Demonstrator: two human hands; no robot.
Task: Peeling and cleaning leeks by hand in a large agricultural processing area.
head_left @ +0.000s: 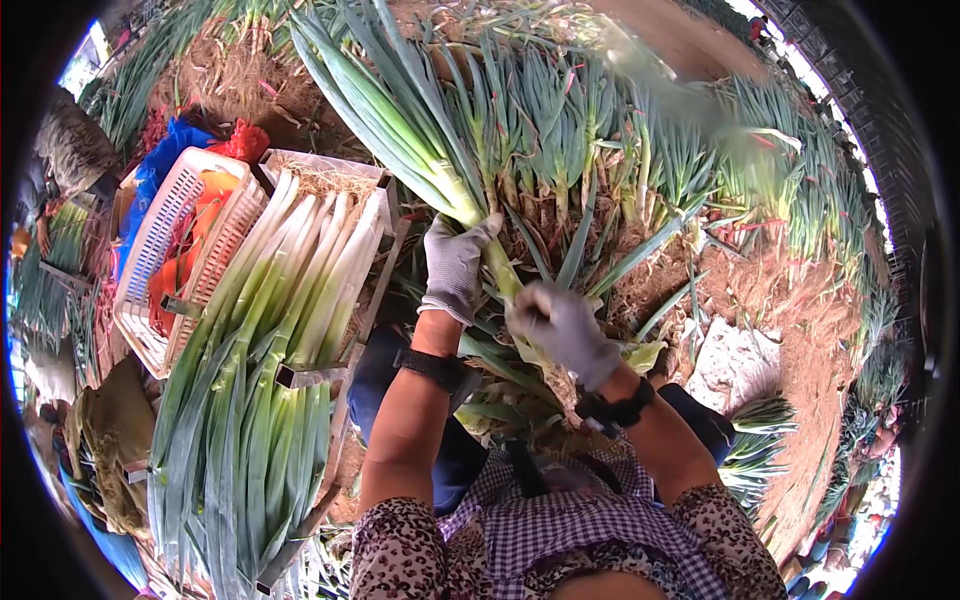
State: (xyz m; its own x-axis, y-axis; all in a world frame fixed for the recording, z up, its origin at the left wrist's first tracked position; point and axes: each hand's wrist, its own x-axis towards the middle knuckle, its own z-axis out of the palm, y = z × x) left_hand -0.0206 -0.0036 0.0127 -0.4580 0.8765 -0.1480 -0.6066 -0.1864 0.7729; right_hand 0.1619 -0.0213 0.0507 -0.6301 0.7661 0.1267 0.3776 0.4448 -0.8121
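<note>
My left hand (456,264), in a grey glove, is closed round the stem of a long leek (440,180). The leek slants across in front of me, its green leaves fanning up to the far left and its lower stem running down toward my lap. My right hand (568,332), also gloved and blurred by motion, is beside the lower stem with its fingers curled. What those fingers hold, if anything, I cannot make out. To my left, a rack (386,232) bears several leeks (300,270) with bare white stems laid side by side, leaves toward me.
A white plastic basket (140,290) with orange netting (205,220) stands left of the rack, near blue cloth (165,150). Rows of rooty leeks (545,130) stand ahead. At the right are a white sack (735,362), more leaves (758,440) and brown ground (820,400).
</note>
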